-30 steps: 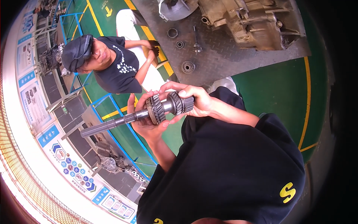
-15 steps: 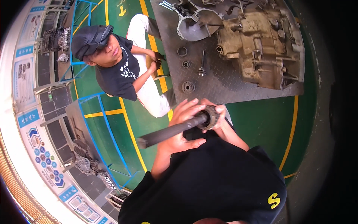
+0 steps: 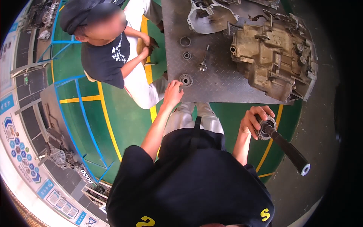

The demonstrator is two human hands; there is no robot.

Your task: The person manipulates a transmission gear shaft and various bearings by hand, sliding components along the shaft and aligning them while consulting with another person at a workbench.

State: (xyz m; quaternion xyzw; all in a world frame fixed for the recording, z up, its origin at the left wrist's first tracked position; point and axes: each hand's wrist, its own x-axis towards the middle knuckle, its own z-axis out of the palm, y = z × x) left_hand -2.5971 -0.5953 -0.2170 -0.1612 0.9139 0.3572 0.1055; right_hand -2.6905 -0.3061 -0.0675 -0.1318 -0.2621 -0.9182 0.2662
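Observation:
Out over the floor to the right, my right hand [image 3: 252, 122] is closed around the toothed gear end of a long dark gear shaft [image 3: 288, 148]. The shaft's free end points down and to the right. At the table's near left corner, my left hand [image 3: 173, 94] reaches up with bent fingers, a gap showing by the thumb. Its fingertips are at the lower left edge of a round gear [image 3: 185, 80] lying flat; whether they touch it I cannot tell. Above that gear lie a small ring [image 3: 186, 55], a larger ring [image 3: 185, 41] and a short shaft with a geared end [image 3: 203, 65].
A large tan gearbox housing [image 3: 274, 56] sits on the right of the metal table [image 3: 223, 89]. An open grey casing [image 3: 211, 19] stands at the back. Left of the table sits a person [image 3: 106, 60] in a dark shirt and cap, hands together. Blue frames [image 3: 81, 102] stand beyond.
My hands have parted: the left has let go of the gear shaft and moved up to the round gear. The right has carried the shaft right, its free end now swung to the lower right.

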